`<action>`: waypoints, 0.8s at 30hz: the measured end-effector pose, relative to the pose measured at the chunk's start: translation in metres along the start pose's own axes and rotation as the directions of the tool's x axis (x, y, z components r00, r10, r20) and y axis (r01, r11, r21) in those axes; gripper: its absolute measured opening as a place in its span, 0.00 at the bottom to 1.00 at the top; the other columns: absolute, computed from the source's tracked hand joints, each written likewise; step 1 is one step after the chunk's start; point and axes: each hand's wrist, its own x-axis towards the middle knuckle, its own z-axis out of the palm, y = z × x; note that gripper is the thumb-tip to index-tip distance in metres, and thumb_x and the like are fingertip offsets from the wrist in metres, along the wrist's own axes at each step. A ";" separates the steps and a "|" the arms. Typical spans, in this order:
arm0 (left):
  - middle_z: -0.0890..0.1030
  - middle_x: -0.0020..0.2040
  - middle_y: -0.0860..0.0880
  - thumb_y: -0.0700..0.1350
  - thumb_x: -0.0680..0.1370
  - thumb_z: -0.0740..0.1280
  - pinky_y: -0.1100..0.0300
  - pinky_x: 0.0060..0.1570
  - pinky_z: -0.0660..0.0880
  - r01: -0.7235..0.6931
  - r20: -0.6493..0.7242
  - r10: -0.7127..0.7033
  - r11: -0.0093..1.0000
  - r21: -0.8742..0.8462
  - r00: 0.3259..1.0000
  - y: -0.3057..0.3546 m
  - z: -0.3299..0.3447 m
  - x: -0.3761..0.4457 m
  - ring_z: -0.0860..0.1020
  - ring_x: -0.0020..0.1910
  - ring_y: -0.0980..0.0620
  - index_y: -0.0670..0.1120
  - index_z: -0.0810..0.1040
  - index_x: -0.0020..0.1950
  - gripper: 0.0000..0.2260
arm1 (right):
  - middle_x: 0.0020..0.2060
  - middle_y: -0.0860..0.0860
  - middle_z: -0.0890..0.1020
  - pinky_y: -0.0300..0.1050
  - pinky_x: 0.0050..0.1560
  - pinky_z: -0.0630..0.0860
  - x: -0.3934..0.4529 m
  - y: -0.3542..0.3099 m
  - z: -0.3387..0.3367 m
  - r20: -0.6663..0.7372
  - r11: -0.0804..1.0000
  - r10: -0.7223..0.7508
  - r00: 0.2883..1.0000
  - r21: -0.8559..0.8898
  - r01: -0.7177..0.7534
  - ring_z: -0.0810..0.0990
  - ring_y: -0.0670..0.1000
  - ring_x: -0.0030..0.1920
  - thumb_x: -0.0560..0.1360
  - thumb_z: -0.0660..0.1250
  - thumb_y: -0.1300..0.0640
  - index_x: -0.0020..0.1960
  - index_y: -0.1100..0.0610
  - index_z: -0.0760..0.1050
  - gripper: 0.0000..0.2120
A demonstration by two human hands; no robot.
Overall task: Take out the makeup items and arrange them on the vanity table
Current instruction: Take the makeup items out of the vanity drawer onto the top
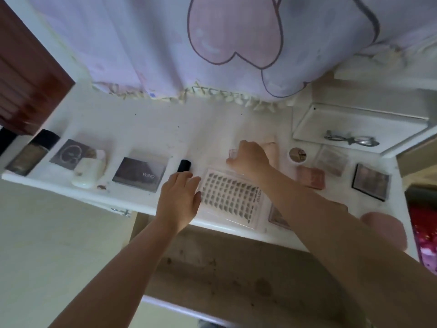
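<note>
Where the white table (151,129) meets a lilac curtain (165,43), makeup items lie in a loose left-to-right row. Lash tray (233,197): clear rectangular case, near edge of the table, long axis running front to back, rows of lash clusters inside. Left hand (181,200): fingers straight, grip spread, touching the tray's left edge. Right hand (249,159): grip pinching a small clear pink item (233,153) just beyond the tray's far end; what it is cannot be told. Foundation bottle (30,153): lying flat, black cap pointing away. Dark palette (139,174): closed, long axis across. Black tube (184,165): just beside the left fingertips. White tray (307,129), far right: holds an eyelash curler (352,139), long axis across.
</note>
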 end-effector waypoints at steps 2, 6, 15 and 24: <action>0.82 0.47 0.40 0.39 0.65 0.74 0.48 0.43 0.79 -0.032 -0.050 0.031 0.999 -0.003 0.998 -0.010 -0.001 -0.005 0.80 0.45 0.38 0.40 0.80 0.50 0.14 | 0.51 0.58 0.79 0.41 0.42 0.68 0.003 0.000 0.006 0.009 0.998 0.027 1.000 -0.053 -0.027 0.78 0.58 0.53 0.73 0.65 0.55 0.53 0.64 0.73 0.14; 0.81 0.47 0.41 0.44 0.71 0.61 0.50 0.44 0.78 -0.105 -0.136 0.097 0.993 -0.051 0.986 -0.026 -0.010 -0.009 0.79 0.45 0.38 0.40 0.79 0.51 0.13 | 0.49 0.58 0.80 0.42 0.41 0.68 0.002 0.005 0.011 -0.039 0.993 0.091 0.995 -0.079 -0.093 0.78 0.57 0.50 0.74 0.63 0.55 0.51 0.64 0.74 0.12; 0.78 0.55 0.41 0.55 0.72 0.63 0.47 0.48 0.78 -0.359 -0.040 0.359 0.933 -0.017 0.933 -0.055 0.005 -0.089 0.76 0.55 0.41 0.44 0.77 0.52 0.17 | 0.58 0.61 0.74 0.49 0.52 0.73 -0.098 0.009 0.037 -0.254 0.969 -0.177 0.951 -0.215 0.123 0.75 0.60 0.56 0.78 0.59 0.51 0.62 0.65 0.69 0.20; 0.81 0.45 0.49 0.60 0.68 0.57 0.61 0.35 0.78 -0.605 0.161 0.600 0.796 -0.021 0.784 -0.067 0.062 -0.171 0.78 0.44 0.49 0.49 0.78 0.48 0.20 | 0.37 0.55 0.83 0.44 0.35 0.78 -0.262 0.081 0.197 -0.083 0.912 -0.299 0.951 -0.319 0.259 0.81 0.55 0.34 0.60 0.76 0.45 0.46 0.60 0.80 0.22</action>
